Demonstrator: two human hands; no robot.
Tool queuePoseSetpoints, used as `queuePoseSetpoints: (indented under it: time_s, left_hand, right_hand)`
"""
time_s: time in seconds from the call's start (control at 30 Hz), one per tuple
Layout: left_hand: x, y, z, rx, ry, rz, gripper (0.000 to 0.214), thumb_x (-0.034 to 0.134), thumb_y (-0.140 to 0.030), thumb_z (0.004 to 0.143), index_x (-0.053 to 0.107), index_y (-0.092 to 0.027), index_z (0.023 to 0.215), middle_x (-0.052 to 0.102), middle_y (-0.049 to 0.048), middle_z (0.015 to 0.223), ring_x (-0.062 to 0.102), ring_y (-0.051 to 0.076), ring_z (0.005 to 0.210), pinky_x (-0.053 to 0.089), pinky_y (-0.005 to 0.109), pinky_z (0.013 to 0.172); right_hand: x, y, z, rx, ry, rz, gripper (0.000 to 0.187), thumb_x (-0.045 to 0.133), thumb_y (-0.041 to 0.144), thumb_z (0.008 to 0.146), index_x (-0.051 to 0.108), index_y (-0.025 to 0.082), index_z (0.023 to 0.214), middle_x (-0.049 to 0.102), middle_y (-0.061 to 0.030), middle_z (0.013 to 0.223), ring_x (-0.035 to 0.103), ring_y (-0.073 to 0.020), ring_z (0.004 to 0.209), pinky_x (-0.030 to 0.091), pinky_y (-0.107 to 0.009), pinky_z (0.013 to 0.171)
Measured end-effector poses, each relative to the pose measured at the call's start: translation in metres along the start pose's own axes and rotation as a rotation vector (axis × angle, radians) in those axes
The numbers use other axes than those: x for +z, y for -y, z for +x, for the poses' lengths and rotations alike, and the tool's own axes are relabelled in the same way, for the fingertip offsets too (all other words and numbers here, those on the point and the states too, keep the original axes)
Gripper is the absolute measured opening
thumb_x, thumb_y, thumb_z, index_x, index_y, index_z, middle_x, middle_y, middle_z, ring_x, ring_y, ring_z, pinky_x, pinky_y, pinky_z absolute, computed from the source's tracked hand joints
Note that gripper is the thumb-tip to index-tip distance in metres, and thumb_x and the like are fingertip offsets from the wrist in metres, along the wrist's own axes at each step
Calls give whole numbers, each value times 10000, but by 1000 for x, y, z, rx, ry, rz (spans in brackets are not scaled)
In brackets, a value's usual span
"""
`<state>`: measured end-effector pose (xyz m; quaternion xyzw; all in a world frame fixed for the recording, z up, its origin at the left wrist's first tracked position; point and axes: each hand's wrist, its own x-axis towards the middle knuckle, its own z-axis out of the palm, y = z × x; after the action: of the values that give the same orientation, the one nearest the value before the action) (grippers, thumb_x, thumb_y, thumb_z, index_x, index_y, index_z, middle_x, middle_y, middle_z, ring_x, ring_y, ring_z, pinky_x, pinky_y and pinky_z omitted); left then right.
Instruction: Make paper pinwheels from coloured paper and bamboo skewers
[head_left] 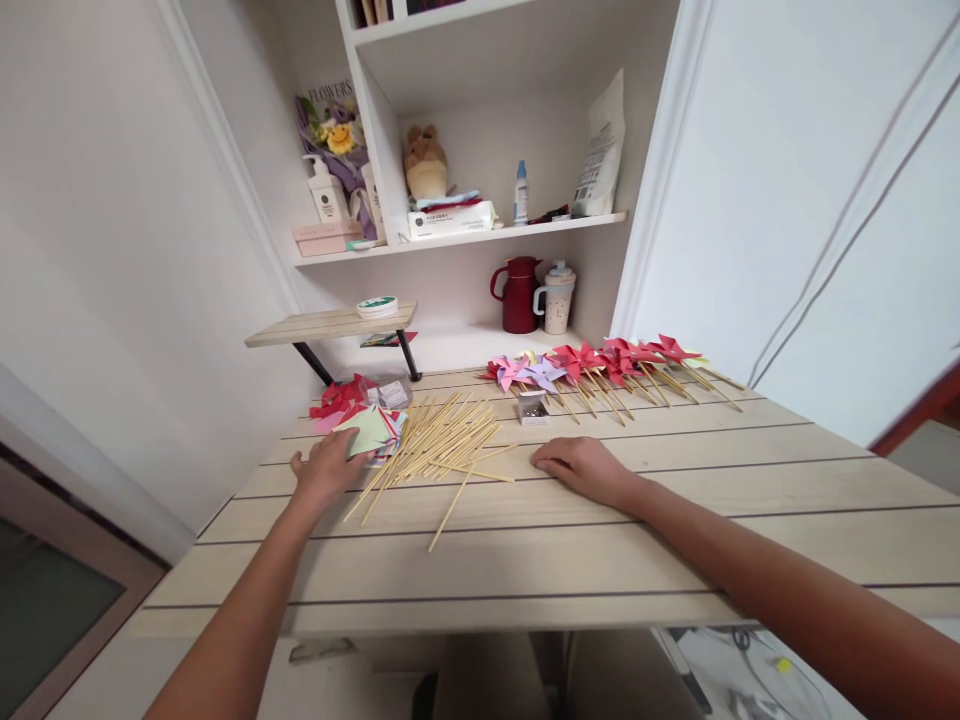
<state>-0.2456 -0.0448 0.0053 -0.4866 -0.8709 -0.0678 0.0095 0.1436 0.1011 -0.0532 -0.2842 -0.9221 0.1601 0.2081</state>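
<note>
My left hand (pixel 328 468) reaches over a stack of coloured paper pieces (pixel 367 432), its fingertips at a pale green sheet on top. Its fingers are apart, and I see no sheet lifted from the stack. On the tabletop rests my right hand (pixel 581 468), fingers curled together, with nothing visible in it. Between the hands lies a loose heap of thin wooden sticks (pixel 442 440). A small open box (pixel 533 410) of tiny metal pieces stands just beyond my right hand. Paper pinwheels (pixel 581 362) on sticks, in red, pink, lilac and yellow, lie in a row behind it.
Red folded paper (pixel 341 396) and a clear plastic box (pixel 393 394) lie behind the stack. A small raised shelf (pixel 322 326) carries a round white tape roll (pixel 377 307). At the back stand a red jug (pixel 520 297) and a beige cup (pixel 559 302), beneath a wall shelf (pixel 525 232).
</note>
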Motion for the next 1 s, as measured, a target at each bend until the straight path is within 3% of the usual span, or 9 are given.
queuePoseSetpoints:
  time_s: [0.2, 0.33, 0.5, 0.57, 0.67, 0.77, 0.83, 0.9, 1.0]
  left_hand:
    - [1, -1, 1, -31, -10, -49, 530, 448, -514, 939, 564, -265, 1393, 529, 147, 1524, 454, 381, 1400, 217, 673, 1128]
    - [-3, -3, 1, -75, -11, -121, 492, 333, -462, 983, 604, -265, 1343, 593, 136, 1458, 515, 371, 1346, 253, 641, 1112]
    - [-13, -6, -1, -127, -45, -161, 487, 276, -392, 999, 718, -187, 1013, 732, 162, 1170, 642, 352, 1123, 365, 555, 1029]
    - [-15, -7, -4, -164, -171, -167, 469, 303, -373, 999, 730, -179, 994, 740, 169, 1155, 634, 349, 1116, 328, 573, 1055]
    - [-16, -11, -7, -185, -466, -233, 381, 404, -342, 986, 748, -191, 1048, 714, 164, 1261, 580, 352, 1197, 227, 618, 1109]
    - [-19, -21, -12, -99, -697, -300, 317, 481, -328, 975, 766, -197, 1017, 705, 157, 1282, 547, 362, 1231, 189, 662, 1114]
    - [-22, -35, -18, 11, -841, -314, 290, 518, -337, 972, 772, -202, 1004, 715, 151, 1255, 546, 358, 1230, 204, 665, 1111]
    - [-25, -56, -26, 178, -950, -303, 256, 548, -325, 966, 777, -211, 982, 733, 142, 1207, 571, 346, 1197, 215, 653, 1118]
    - [-24, -100, -40, 500, -1021, -257, 215, 580, -209, 939, 773, -273, 1008, 758, 80, 1142, 612, 305, 1149, 166, 629, 1155]
  right_hand:
    - [0, -2, 1, -16, 12, -2, 338, 446, 346, 1007, 774, 262, 1008, 796, -28, 1083, 725, -234, 964, 545, -362, 893]
    - [1, -7, 2, -26, 1, -5, 323, 465, 352, 1000, 777, 271, 1017, 796, -27, 1084, 727, -236, 985, 547, -361, 893]
    - [3, -9, 2, -36, -9, 3, 316, 471, 344, 996, 779, 277, 1025, 794, -22, 1092, 729, -233, 993, 547, -357, 898]
    - [4, -11, 1, -36, -26, 1, 317, 473, 352, 995, 778, 274, 1031, 791, -31, 1099, 728, -236, 994, 547, -361, 900]
    - [4, -16, 0, -20, -95, -2, 328, 471, 365, 994, 759, 260, 1113, 770, -67, 1166, 716, -259, 1024, 540, -395, 916]
    - [-2, -18, 0, 64, -211, 77, 333, 513, 365, 967, 725, 238, 1190, 757, -102, 1173, 702, -274, 1025, 532, -413, 909]
    - [-8, -15, 2, 179, -257, 251, 333, 561, 395, 941, 717, 220, 1178, 774, -95, 1024, 707, -247, 888, 544, -383, 825]
    - [-14, -7, 5, 313, -149, 590, 371, 556, 487, 947, 709, 198, 1123, 758, -70, 845, 664, -191, 654, 533, -326, 657]
    - [-18, 8, 11, 477, 5, 1089, 520, 448, 594, 991, 704, 147, 1058, 767, -126, 930, 701, -176, 678, 541, -304, 668]
